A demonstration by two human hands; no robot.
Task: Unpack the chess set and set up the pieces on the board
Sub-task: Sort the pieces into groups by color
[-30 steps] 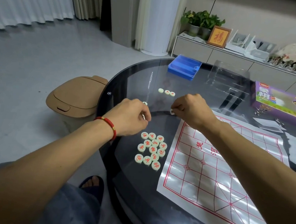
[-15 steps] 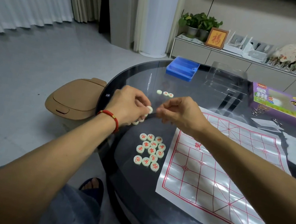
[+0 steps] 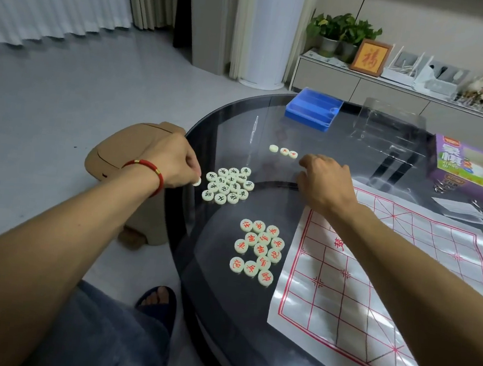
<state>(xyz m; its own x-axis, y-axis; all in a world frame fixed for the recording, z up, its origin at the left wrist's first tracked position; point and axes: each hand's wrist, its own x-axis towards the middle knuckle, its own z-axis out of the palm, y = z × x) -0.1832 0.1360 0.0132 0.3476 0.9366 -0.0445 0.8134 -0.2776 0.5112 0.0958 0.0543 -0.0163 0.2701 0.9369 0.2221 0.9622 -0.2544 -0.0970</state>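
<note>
Pinching one pale disc [image 3: 196, 182] between thumb and curled fingers, the left hand [image 3: 174, 163] hangs at the table's [image 3: 249, 331] left rim, just beside a cluster of black-lettered pieces [image 3: 229, 185]. A red cord bracelet [image 3: 147, 170] circles that wrist.

The right hand [image 3: 324, 180] rests palm-down on the dark glass near the board's [image 3: 386, 285] far left corner, its fingers loosely bent toward the glass; whether they hold anything cannot be told. Just beyond its fingertips lie three discs in a row [image 3: 283, 151], one blank side up, two showing red marks.

Nearer the person, a second cluster of red-lettered pieces [image 3: 258, 252] sits face up, just left of the board and well apart from the black group. The board is a glossy white sheet with red grid lines, lying flat on the table's right half, with no pieces on it; the right forearm crosses over its left edge.

At the far side of the table stand a blue tray [image 3: 313, 109], a clear plastic lid [image 3: 387, 123] to its right, and a purple box [image 3: 471, 168] at the right edge.

On the floor left of the table is a tan bin [image 3: 125, 154], and a sandalled foot [image 3: 158, 298] shows below the rim.
</note>
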